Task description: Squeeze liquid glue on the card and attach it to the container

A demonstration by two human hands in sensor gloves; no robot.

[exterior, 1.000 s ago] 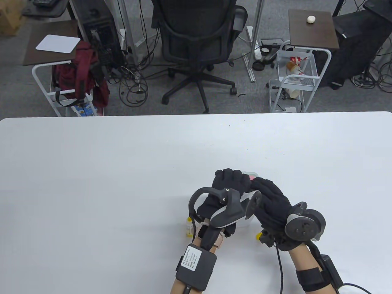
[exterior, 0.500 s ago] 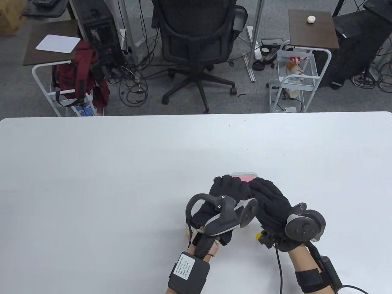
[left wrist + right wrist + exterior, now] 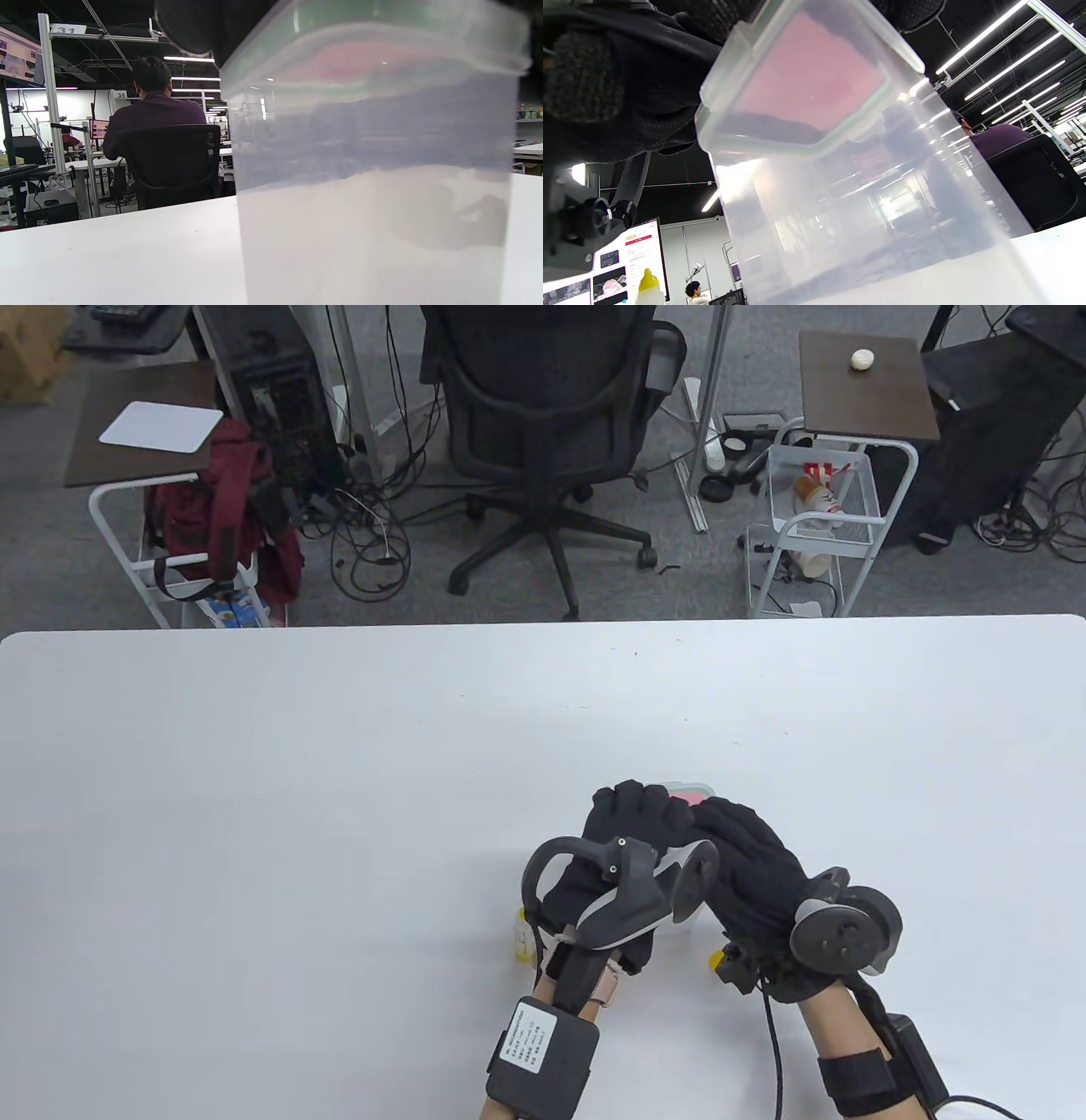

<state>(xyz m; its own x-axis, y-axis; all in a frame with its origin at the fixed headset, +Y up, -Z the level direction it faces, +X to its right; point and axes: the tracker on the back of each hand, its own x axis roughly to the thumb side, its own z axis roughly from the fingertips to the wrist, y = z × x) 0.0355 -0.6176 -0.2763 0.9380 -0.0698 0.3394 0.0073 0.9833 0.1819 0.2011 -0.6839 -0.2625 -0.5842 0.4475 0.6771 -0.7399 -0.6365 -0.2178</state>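
Translucent plastic container (image 3: 840, 182) stands upright on the white bench (image 3: 339, 746), near its front edge, long axis vertical, lid up. A pink card (image 3: 810, 84) lies flat on the green-rimmed lid; from above only a sliver of the card shows between the gloves. Left hand (image 3: 632, 827) curls over the lid's left side, fingers pressing on top. Right hand (image 3: 751, 857) presses on the lid's right side. How far either hand grips the walls is hidden. Just behind the left wrist, a yellow-capped glue bottle (image 3: 524, 937) is mostly covered. A small yellow piece (image 3: 718, 959) peeks out beside the right wrist, too hidden to identify.
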